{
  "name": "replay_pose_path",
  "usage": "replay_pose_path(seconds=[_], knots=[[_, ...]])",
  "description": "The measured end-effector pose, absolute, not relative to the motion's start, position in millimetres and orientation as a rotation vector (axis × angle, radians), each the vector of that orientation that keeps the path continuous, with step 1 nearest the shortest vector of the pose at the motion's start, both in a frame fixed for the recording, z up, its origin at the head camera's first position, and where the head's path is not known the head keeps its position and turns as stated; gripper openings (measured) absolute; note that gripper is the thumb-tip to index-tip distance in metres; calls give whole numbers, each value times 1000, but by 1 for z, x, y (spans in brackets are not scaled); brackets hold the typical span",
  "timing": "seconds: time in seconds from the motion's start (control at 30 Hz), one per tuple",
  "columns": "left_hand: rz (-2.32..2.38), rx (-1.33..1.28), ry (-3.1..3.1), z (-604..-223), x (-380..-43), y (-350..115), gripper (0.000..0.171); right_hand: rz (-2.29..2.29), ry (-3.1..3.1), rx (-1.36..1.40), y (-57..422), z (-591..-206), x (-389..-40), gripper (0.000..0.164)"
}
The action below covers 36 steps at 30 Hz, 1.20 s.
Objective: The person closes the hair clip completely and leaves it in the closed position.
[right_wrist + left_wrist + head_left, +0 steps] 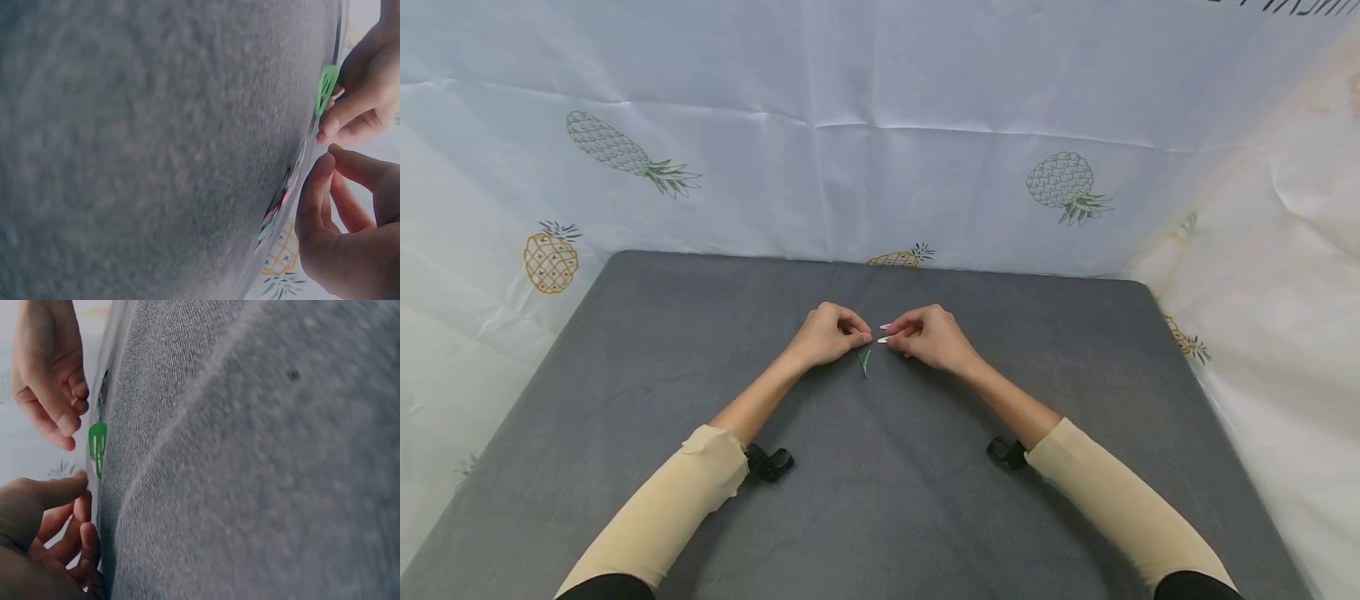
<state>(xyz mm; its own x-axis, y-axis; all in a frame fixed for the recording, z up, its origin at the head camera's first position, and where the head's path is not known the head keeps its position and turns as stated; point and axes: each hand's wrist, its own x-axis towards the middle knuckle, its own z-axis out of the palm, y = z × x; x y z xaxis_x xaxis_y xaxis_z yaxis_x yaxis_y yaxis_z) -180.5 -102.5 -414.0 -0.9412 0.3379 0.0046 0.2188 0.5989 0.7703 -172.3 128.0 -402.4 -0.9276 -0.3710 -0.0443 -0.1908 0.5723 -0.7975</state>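
Observation:
A green snap hair clip [865,362] lies on the grey cloth, just nearer the wearer than my left fingertips. Both wrist views show the clip from low down, its slotted middle facing the left camera [97,447]. My left hand [831,335] hovers by it, thumb and forefinger close together; nothing shows between them. Opposite, my right hand [934,337] is bent in the same way, its fingertips near the left ones, nothing visible in them. A white clip [883,340] and a pink clip [886,327] stick out under my right fingertips. The hand hides the rest.
In the right wrist view, several coloured clips [278,209], red, dark and teal, lie on the cloth beside my right hand. A grey cloth [880,500] covers the table. White pineapple-printed sheets [850,183] hang behind it and along its sides.

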Motion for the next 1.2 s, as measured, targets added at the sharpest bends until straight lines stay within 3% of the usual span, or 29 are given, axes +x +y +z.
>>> replay_pose_path(seconds=[0.83, 1.2], knots=[[1197, 692, 2523, -409, -171, -122, 12, -1283, 2526, -580, 110, -407, -147, 9], [1143, 757, 2501, -410, -173, -125, 22, -1294, 2494, -569, 104, -412, -140, 10]])
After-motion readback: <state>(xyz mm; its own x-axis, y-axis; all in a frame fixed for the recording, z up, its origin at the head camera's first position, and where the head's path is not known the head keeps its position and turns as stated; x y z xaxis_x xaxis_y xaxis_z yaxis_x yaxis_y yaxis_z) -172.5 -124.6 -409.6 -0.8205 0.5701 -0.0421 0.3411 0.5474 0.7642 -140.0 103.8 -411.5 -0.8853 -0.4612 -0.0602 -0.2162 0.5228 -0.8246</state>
